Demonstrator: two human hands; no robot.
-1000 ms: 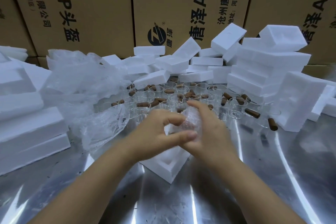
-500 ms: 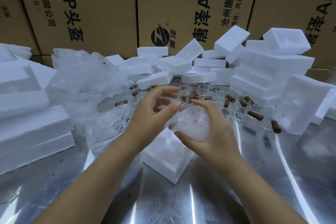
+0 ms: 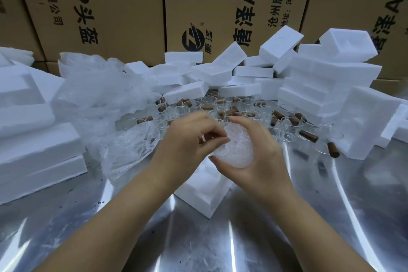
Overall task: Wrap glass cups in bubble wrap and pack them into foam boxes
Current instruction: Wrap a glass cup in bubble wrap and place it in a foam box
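Right hand (image 3: 261, 154) cups the bubble-wrapped cup (image 3: 237, 150), fingers curled round it, just above an open foam box (image 3: 205, 194) on the metal surface (image 3: 220, 240). Left hand (image 3: 189, 139) pinches the wrap at the bundle's near-left side; its fingertips are blurred. The glass inside cannot be made out. The hands hide most of the box's cavity. Unwrapped glass cups (image 3: 223, 106) stand beyond, partly hidden.

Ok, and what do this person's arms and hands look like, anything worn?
Both are bare: the left hand and right hand wear no gloves, and no sleeves, watch, rings or bands show anywhere in view.
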